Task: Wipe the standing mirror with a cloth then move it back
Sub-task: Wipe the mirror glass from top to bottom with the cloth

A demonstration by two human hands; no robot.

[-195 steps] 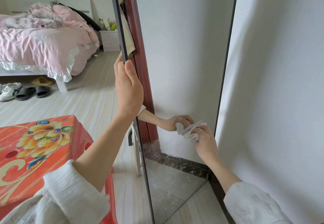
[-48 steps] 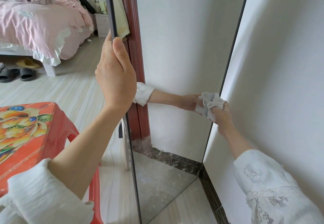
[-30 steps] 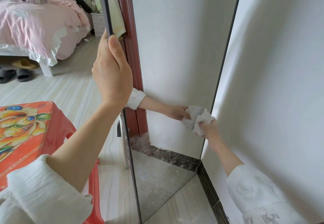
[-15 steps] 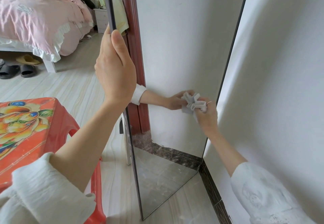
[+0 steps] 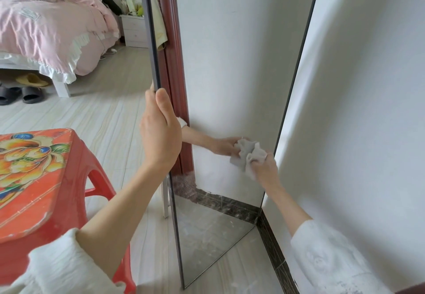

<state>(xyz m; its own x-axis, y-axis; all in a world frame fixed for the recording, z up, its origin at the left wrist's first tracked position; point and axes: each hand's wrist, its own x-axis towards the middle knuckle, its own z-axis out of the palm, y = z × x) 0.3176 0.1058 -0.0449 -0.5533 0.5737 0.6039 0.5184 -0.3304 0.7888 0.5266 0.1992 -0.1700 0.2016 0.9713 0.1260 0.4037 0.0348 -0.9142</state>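
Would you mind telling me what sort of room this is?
Most likely a home bedroom: a bed with pink bedding, a white nightstand beside it, and slippers on the floor.

A bedroom in soft, even daylight, with a plain white wall on the right edged at the bottom by a dark marbled skirting board, and a pale striped wood-look floor. At the upper left stands a bed heaped with rumpled pink bedding, with dark slippers on the floor under its edge and a white nightstand behind it. A red plastic stool with a painted flower top stands at the lower left, and a dark red door frame rises at centre.
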